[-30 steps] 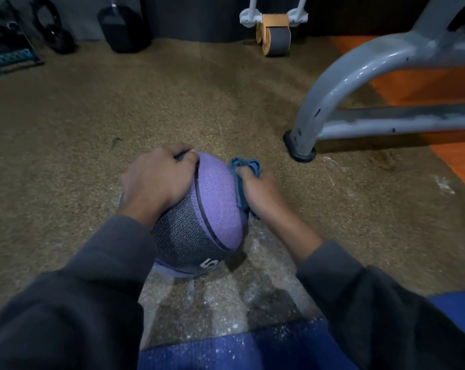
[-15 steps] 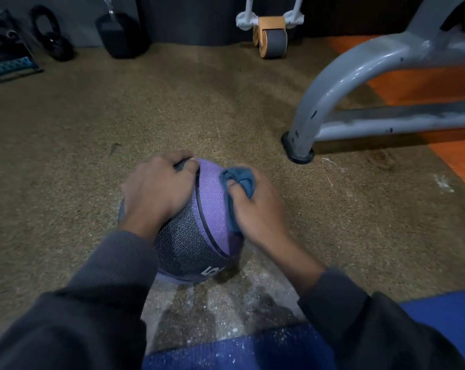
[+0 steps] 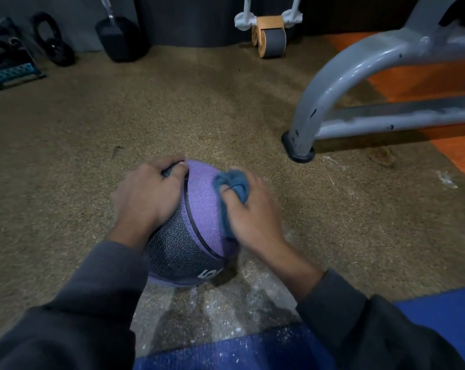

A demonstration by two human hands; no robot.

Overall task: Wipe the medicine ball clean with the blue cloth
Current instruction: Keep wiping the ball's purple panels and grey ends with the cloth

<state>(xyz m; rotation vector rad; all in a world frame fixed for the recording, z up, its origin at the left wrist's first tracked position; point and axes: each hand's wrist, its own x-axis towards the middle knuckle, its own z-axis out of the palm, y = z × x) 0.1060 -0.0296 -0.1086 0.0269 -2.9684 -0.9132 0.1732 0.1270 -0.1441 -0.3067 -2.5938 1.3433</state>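
Right hand (image 3: 255, 209): grips bunched blue cloth (image 3: 232, 182) against purple-and-grey textured medicine ball (image 3: 199, 209) on brown carpet floor (image 3: 172, 116). Left hand (image 3: 148, 196): fingers curled over ball, steadying. Risk: ball rolling away under hard wiping.

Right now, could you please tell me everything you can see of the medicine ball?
The round purple-and-dark-grey medicine ball has a finely textured, rubbery-looking skin, a dark seam between its purple band and grey panel, and a partly hidden white numeral low on its near side. It sits on the brown speckled floor mat. The left hand rests on its top left with fingers curled over it, while the right hand presses the crumpled blue cloth against its purple right side.
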